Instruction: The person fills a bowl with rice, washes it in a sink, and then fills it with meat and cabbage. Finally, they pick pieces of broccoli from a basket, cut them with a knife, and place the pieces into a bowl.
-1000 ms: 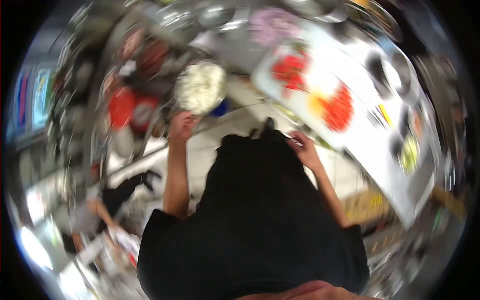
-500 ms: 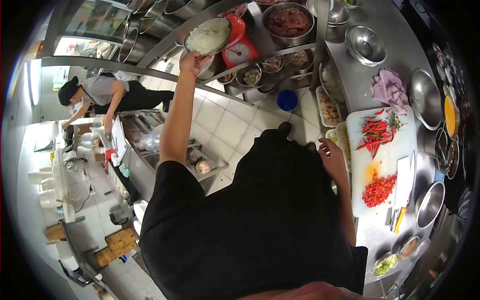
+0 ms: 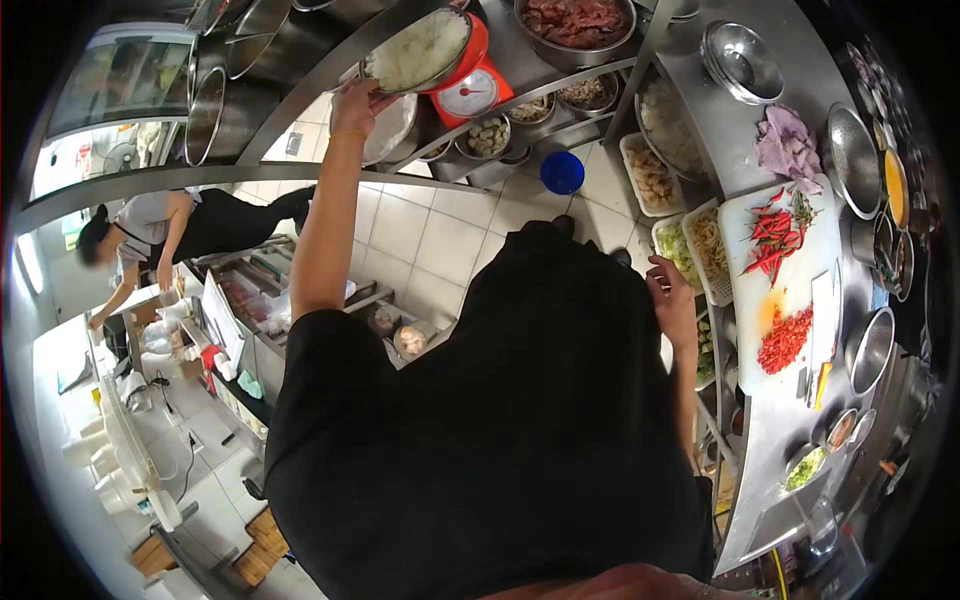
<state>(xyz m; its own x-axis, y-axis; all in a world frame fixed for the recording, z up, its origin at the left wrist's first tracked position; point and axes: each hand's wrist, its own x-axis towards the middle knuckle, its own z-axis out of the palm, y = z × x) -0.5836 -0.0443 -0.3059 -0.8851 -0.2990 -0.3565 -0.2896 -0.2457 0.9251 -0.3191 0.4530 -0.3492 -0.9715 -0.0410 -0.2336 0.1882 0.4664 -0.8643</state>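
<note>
Left hand (image 3: pixel 355 108): was grasping the near rim of a steel bowl (image 3: pixel 437 82) at the end of an outstretched arm.
Steel bowl: lay right at the left hand's fingers and well apart from the right hand, heaped with white food (image 3: pixel 415 48) too fine to identify.
Red dial scale (image 3: pixel 468 93): stood just beside the bowl; whether the bowl rested on it could not be told.
Pale container (image 3: pixel 392 135): sat beneath the left hand.
Right hand (image 3: pixel 673 292): was released, its fingers loosely bent, near the worktop (image 3: pixel 775 430) edge and the pale green cut vegetables (image 3: pixel 680 252).
Cutting board (image 3: pixel 800 272): lay on the worktop, bearing whole red chillies (image 3: pixel 775 240), chopped chillies (image 3: pixel 785 340) and a yellow-handled knife (image 3: pixel 823 320).
Purple cloth (image 3: pixel 787 148): lay crumpled just beyond the board.
Raw meat (image 3: pixel 575 18): filled another bowl beyond the scale.
Blue tub (image 3: pixel 562 173): stood on the tiled floor (image 3: pixel 425 228).
Co-worker (image 3: pixel 150 230): leaned over a separate counter, far left.
</note>
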